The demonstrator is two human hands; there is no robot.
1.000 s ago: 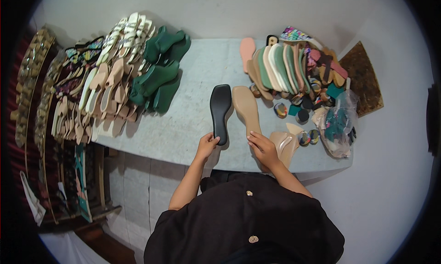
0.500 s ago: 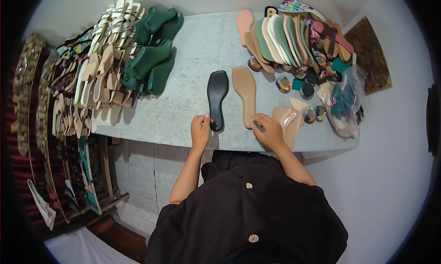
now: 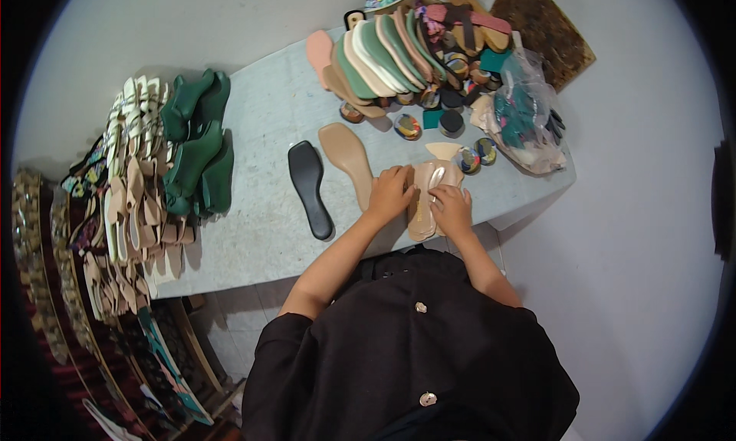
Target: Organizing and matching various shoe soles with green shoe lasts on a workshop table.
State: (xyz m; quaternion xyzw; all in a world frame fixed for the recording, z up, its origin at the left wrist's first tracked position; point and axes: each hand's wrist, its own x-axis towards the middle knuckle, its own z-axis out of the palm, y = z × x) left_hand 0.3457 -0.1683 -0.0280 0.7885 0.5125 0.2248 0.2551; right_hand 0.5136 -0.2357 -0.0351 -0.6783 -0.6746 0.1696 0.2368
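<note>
Pale grey surface, seen from above. A beige sandal piece lay at the near edge, right of the tan insole and black sole. Left hand and right hand were pressed on it, fingers curled, gripping. Alignment was judged in hand; steady pressing would be called for next.

Clear plastic bag, table's right end
</note>
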